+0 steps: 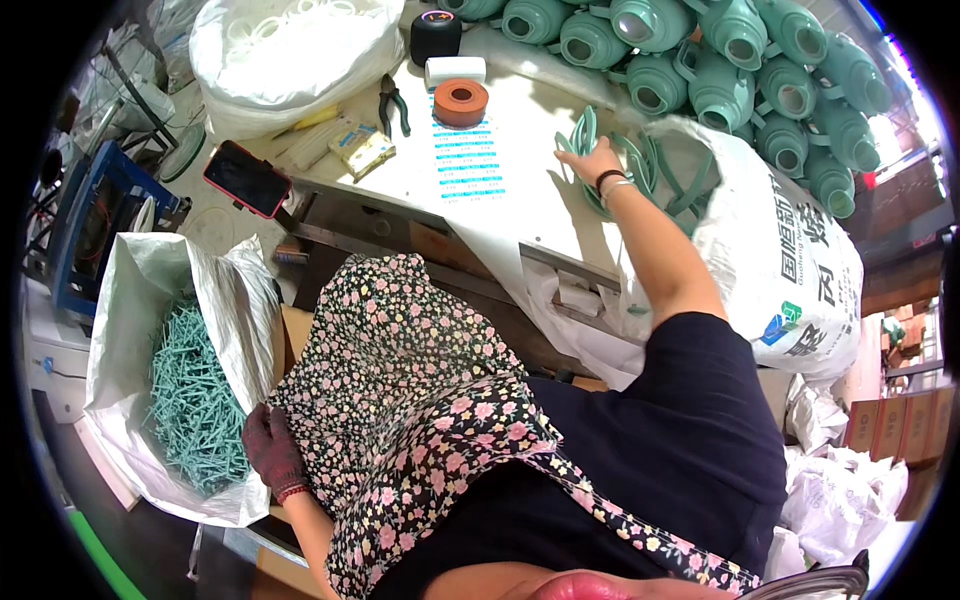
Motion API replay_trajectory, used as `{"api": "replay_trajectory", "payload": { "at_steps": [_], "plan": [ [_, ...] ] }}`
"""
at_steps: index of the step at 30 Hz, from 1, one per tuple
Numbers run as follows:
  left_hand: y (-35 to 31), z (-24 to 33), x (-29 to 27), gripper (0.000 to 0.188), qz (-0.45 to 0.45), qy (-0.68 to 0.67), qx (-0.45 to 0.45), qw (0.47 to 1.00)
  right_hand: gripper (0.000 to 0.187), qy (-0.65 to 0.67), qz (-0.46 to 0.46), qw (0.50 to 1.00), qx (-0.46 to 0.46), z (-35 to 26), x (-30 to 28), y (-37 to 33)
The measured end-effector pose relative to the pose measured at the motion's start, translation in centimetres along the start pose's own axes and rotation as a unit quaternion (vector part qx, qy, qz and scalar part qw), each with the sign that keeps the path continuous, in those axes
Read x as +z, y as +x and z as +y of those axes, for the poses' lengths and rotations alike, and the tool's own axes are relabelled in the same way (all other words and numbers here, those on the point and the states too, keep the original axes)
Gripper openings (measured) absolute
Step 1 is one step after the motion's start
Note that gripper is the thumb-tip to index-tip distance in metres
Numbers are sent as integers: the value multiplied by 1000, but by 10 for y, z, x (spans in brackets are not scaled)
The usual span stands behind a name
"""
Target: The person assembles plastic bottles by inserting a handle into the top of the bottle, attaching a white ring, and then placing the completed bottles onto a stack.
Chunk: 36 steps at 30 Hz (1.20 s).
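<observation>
At left, a white sack (118, 345) holds teal plastic sticks (195, 400); beside it hangs our gloved left hand (272, 452), its grip unclear to us. Pliers (388, 92) lie by the table's (405, 175) far edge. Near its right end, our bare right hand (597, 163) touches green strap loops (640, 168), thumb spread, hold unclear. We're probably picking one, which calls for untangling. Green flask bodies (722, 88) crowd the far right corner.

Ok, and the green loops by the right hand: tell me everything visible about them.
The green loops are a loose tangle of thin, curved bands, smooth and plastic-looking. They lie on the pale tabletop and at the mouth of the white printed sack, some reaching into it. The right hand is in among them; whether it grips any is unclear. Overlap hides their exact number.
</observation>
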<state>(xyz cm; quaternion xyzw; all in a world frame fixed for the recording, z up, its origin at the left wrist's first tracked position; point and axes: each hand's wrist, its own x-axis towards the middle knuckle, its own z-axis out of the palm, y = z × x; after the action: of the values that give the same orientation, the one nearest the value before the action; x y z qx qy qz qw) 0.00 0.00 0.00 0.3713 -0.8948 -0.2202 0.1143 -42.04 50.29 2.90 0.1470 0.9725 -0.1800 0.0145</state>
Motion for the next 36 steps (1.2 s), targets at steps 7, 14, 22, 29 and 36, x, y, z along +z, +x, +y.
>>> {"api": "replay_trajectory", "payload": {
  "at_steps": [7, 14, 22, 29, 36],
  "plan": [
    [-4, -10, 1, 38, 8, -23, -10, 1000, 62, -61, -21, 995, -71, -36, 8, -13],
    [-8, -9, 9, 39, -11, -29, -11, 999, 55, 337, 121, 925, -129, -48, -14, 10],
    [-7, -10, 8, 37, 5, -6, -2, 1000, 27, 910, -30, 412, -21, -21, -1, 50],
    [-9, -13, 8, 38, 6, 5, -4, 1000, 41, 900, -1, 410, 148, -1, 49, 9],
    [-8, -3, 7, 38, 7, 1, -2, 1000, 71, 500, -208, 818, 197, -2, 4, -5]
  ]
}}
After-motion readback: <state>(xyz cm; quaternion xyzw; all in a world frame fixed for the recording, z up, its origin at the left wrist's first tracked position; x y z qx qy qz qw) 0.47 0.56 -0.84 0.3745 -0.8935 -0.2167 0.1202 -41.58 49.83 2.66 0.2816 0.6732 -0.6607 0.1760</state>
